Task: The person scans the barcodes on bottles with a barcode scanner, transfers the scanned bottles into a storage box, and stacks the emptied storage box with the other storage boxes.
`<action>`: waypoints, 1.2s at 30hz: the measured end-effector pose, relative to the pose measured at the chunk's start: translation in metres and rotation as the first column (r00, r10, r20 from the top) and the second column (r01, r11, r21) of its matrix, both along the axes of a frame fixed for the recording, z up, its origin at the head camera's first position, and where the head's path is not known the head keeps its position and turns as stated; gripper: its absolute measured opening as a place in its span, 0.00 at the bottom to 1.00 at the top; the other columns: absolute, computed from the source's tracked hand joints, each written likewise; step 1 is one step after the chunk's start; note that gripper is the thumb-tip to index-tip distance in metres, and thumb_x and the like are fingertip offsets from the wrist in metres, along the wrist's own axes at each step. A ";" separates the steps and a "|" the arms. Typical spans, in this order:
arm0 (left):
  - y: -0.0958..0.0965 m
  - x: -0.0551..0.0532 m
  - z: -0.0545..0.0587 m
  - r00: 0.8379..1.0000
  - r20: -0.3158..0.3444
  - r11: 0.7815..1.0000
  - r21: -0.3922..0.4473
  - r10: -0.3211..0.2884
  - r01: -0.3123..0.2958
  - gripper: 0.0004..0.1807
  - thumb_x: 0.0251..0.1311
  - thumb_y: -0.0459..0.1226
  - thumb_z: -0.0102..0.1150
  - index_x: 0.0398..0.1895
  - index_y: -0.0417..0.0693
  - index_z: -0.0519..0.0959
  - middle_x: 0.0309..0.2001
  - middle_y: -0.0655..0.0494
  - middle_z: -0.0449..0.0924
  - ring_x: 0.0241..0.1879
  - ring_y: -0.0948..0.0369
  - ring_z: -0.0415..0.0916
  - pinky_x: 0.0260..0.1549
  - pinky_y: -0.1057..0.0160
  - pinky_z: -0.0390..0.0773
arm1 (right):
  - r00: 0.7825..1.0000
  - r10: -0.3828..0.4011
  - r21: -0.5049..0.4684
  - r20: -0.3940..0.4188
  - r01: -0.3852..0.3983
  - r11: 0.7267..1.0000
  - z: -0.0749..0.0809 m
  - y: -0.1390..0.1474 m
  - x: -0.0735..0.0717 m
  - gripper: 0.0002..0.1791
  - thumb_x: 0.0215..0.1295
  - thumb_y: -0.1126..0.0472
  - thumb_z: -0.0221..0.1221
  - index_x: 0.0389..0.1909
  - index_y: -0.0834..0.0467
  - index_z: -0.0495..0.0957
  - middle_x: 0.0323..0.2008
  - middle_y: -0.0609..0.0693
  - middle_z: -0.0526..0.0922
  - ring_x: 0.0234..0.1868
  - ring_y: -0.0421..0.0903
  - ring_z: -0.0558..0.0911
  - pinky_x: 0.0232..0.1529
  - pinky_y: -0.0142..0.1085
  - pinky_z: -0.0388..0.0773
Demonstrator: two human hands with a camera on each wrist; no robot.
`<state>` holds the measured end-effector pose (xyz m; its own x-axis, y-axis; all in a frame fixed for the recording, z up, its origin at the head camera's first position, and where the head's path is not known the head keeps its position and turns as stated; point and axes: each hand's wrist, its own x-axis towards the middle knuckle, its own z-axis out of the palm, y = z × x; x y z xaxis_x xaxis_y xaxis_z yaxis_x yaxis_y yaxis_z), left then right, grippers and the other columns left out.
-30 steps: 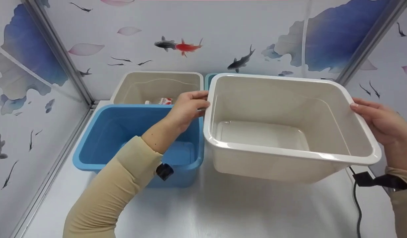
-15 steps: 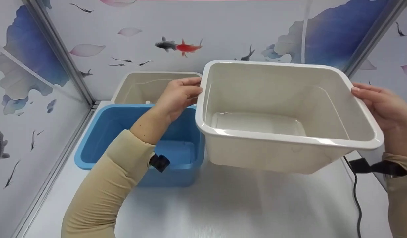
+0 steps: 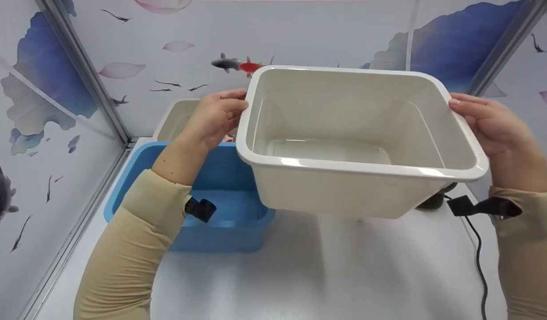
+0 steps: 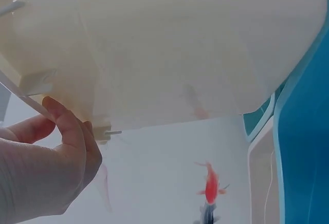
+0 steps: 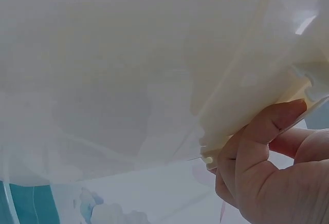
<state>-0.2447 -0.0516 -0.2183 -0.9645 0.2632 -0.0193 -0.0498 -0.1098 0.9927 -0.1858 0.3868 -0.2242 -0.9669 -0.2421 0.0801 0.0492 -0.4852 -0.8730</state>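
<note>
A glossy off-white plastic bin, with nothing inside it, is held up above the table by both hands, its opening tilted toward me. My left hand grips the rim at the bin's left end. At the opposite end my right hand pinches the rim, thumb on top. In the left wrist view, the left hand's fingers curl under the rim against the bin's outer wall. The right wrist view has the right fingers hooked beneath the rim in the same manner.
A blue bin stands on the white table at left, partly behind my left arm. Behind it is a beige bin. A teal bin shows in the right wrist view. A black cable runs along the right side.
Both hands have raised the off-white bin and carried it left, so it now overlaps the blue bin's right edge. A dark object behind its lower right has come into view.
</note>
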 end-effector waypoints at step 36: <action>-0.089 -0.003 0.017 0.998 0.049 0.979 0.197 0.048 -0.056 0.19 0.59 0.27 0.56 0.55 0.38 0.74 0.36 0.55 0.83 0.35 0.64 0.82 0.37 0.71 0.80 | 0.999 0.027 0.106 0.036 -0.031 0.994 0.008 -0.086 -0.041 0.10 0.69 0.69 0.48 0.44 0.65 0.76 0.32 0.55 0.83 0.31 0.45 0.85 0.30 0.34 0.82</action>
<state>-0.2473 -0.1408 -0.2012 -0.9764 0.2155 -0.0142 -0.0817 -0.3079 0.9479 -0.2268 0.3005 -0.2159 -0.9610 -0.2758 0.0190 0.0930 -0.3872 -0.9173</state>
